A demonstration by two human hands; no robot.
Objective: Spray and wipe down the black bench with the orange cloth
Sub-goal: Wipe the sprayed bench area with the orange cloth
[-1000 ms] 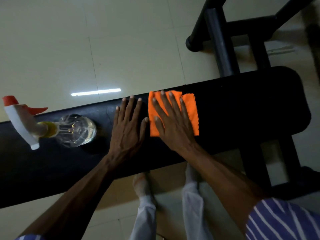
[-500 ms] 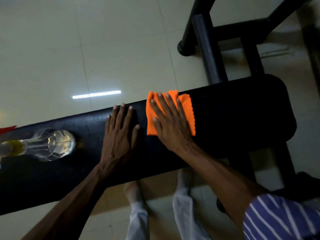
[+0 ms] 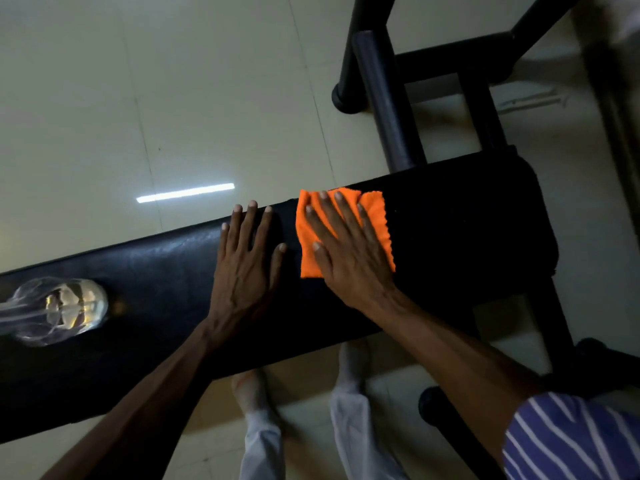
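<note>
right hand [image 3: 349, 258]: flat, fingers spread, pressing orange cloth [image 3: 375, 220] onto black bench [image 3: 467, 220], likely for even wiping pressure | left hand [image 3: 244, 268]: flat, grasping nothing, just beside cloth, seemingly bracing | spray bottle [image 3: 59, 310]: well off past left hand, parked clear of wiping | 2 hands apart

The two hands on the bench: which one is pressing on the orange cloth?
The right hand, flat with its fingers spread over the orange cloth. The left hand lies beside it, palm down on the bare black bench, not touching the cloth.
</note>
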